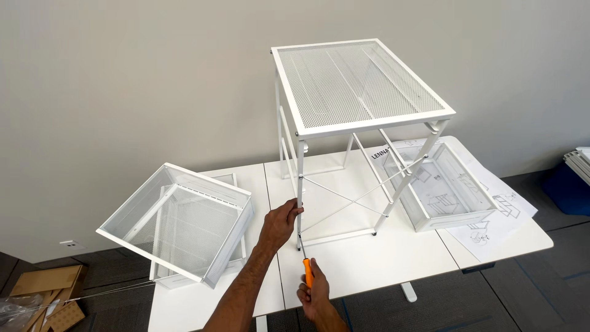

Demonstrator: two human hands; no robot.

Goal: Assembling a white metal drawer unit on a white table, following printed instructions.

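Observation:
A white metal frame (362, 123) with a mesh top stands upright on the white table (399, 252). Thin crossed wires brace its legs. My left hand (281, 222) grips the frame's near front leg (300, 178), low down. My right hand (314, 294) holds an orange-handled screwdriver (306, 270) just below, its tip pointing up at the foot of that same leg.
Two white mesh drawers (184, 224) lie stacked at an angle on the table's left. A third mesh drawer (439, 193) rests on unfolded instruction sheets (491, 224) at the right. Cardboard (46, 295) lies on the floor at the left; a blue bin (568, 184) stands at the far right.

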